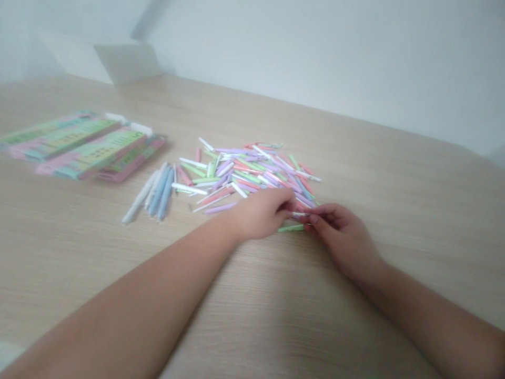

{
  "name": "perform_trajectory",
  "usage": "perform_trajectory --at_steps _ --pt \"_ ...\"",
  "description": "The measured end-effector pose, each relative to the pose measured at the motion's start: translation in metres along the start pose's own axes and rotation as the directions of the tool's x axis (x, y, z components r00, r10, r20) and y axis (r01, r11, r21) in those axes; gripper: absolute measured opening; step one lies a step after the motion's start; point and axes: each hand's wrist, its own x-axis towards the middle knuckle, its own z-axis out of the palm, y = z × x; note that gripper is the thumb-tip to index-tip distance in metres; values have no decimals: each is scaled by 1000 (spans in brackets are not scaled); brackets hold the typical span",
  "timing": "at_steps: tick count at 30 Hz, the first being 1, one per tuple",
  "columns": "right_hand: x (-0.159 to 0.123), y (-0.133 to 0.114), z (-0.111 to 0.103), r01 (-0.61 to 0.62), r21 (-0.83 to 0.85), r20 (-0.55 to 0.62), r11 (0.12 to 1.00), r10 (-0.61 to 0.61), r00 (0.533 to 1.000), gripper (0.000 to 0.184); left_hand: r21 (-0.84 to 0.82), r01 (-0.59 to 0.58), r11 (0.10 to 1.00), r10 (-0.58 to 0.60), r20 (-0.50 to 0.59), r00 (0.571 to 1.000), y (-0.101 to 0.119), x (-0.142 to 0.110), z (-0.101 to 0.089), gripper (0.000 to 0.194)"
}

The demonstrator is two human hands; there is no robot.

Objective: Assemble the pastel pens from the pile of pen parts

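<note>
My left hand (262, 213) is closed, its fingers curled at the near right edge of a pile of slim pastel sticks (252, 168). The sticks look like pens or pen parts; blur hides their exact kind. Between both hands a short length of a slim white stick (300, 215) shows. My right hand (341, 231) pinches its right end between thumb and forefinger, while the left fingers close around the other end, mostly hidden. Just beneath them a green stick (291, 228) lies on the table, near the right thumb.
Left of the pile, several white and blue sticks (158, 192) lie side by side. Farther left are several flat pink and green printed boxes (90, 150), partly overlapping. A white folded card or open box (126, 60) stands at the back of the wooden table (394, 173), before a pale wall.
</note>
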Motion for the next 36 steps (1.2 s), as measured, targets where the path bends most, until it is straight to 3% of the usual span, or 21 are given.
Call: perform_trajectory --at_steps 7,12,17,20,29,36 --pt "0 -1 1 -8 9 26 1000 8 1000 29 -27 18 999 -18 -18 1000 3 0 5 7" --pt "-1 2 0 14 -25 17 1000 -13 1000 29 -264 91 960 -89 18 996 -1 1 12 13" --pt "-2 1 0 23 -19 4 1000 -23 1000 26 -518 155 841 -127 89 988 -4 5 15 22" --pt "-2 -2 1 38 -26 1 999 -38 999 27 -584 171 793 -140 98 985 -1 6 15 22" --pt "-3 -5 3 46 -40 -2 998 -46 999 25 -572 192 798 -171 91 981 1 3 11 25" --pt "-3 -6 3 57 -36 -10 998 -58 998 24 -444 165 881 -151 67 986 -3 3 11 15"
